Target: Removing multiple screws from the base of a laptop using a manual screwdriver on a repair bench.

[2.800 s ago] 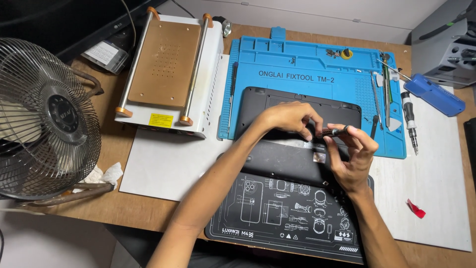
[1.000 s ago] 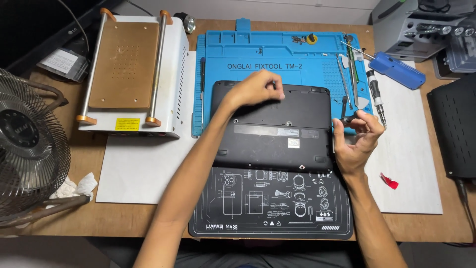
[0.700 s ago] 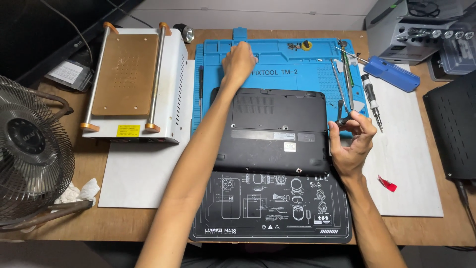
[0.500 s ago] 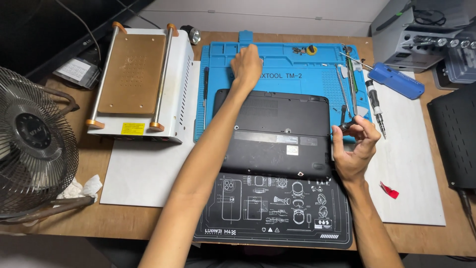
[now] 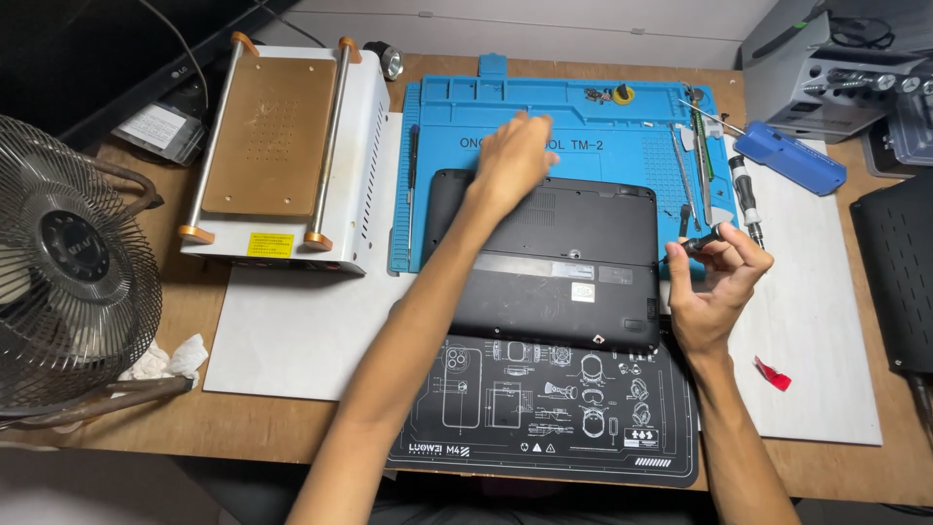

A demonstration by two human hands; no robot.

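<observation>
While the laptop lies bottom-up between the two hands, this is how the bench stands:

Laptop (image 5: 559,262): black, base cover on and closed, lying under the left fingertips and just left of the right fingers; its far edge is on the blue mat (image 5: 583,126), its near edge on the black mat (image 5: 544,418).

Progress: I judge the work early. The cover is not lifted and no gap shows at its edges. Whether any screws are out I cannot tell; small bits lie in the blue mat's far tray, too small to name.

Left hand (image 5: 510,160): stretched out over the laptop's far-left corner, fingers loosely bent and a little apart, tips at the cover's far edge and onto the blue mat; it grips nothing that I can see.

Right hand (image 5: 714,282): just off the laptop's right edge, thumb and forefinger pinching a small black screwdriver (image 5: 702,240), tip pointing left toward the cover.

Spare tools (image 5: 700,165): a row beyond the right fingers on the blue mat.

Change since half a second ago: the left hand has drawn back from the mat's far part to the laptop's far edge; the right hand keeps its pinch in much the same place.
</observation>
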